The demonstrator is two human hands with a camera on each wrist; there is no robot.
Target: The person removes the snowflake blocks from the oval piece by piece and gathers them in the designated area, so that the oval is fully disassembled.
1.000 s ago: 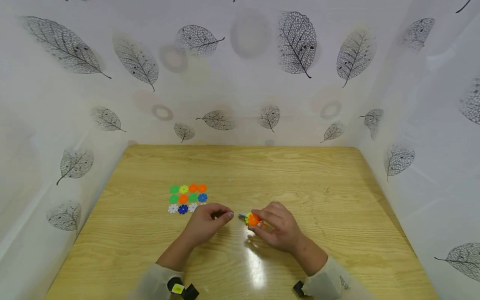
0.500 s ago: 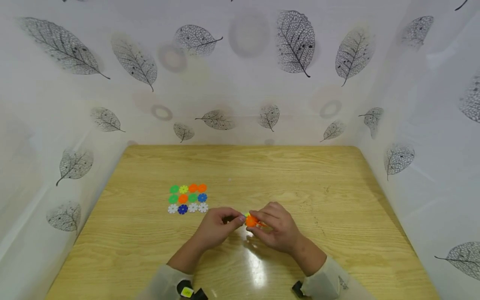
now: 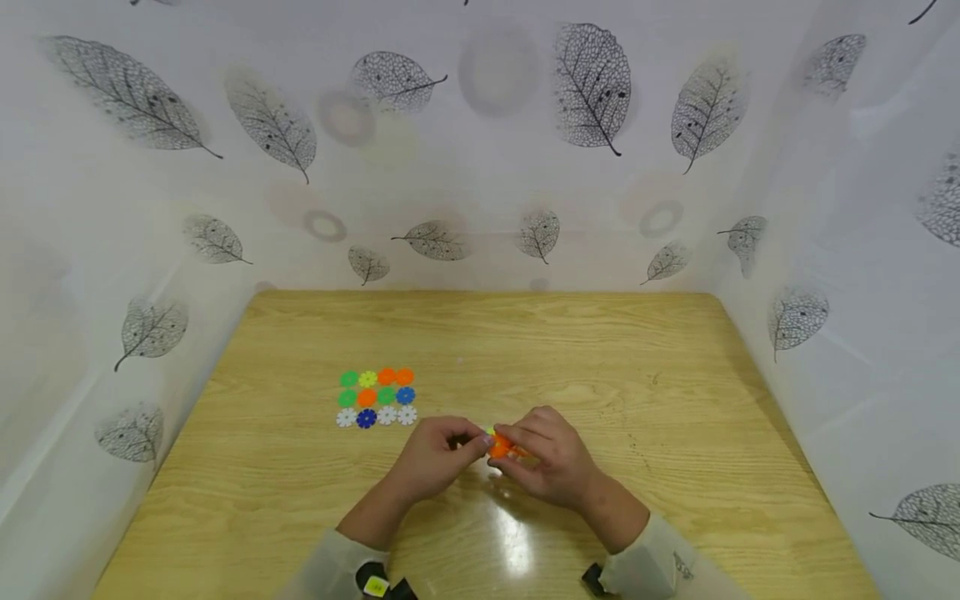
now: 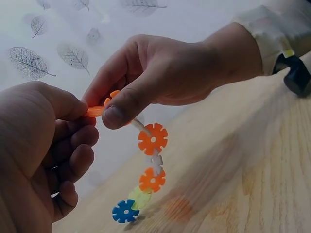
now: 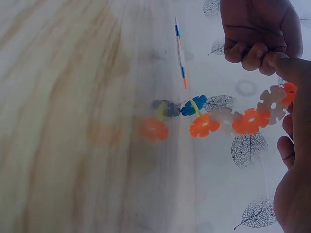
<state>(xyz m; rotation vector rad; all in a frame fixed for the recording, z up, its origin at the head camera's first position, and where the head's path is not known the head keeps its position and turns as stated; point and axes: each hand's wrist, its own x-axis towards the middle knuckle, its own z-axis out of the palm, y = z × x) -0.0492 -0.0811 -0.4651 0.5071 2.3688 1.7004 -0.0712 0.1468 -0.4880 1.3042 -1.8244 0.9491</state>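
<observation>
The left hand [image 3: 442, 457] pinched an orange piece [image 4: 94, 112]; the right hand [image 3: 552, 460] pinched a hanging chain [image 4: 159, 140] (blue at the end); twelve flat pieces [image 3: 386, 396] lay in rows nearby

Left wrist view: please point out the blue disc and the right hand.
Blue disc [image 4: 121, 213]: left wrist view, face beside the hole.
Right hand [image 4: 154, 73]: left wrist view, middle of the hand.

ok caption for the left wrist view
Left hand and right hand pinch orange pieces atop a curving, multicoloured chain.
</observation>
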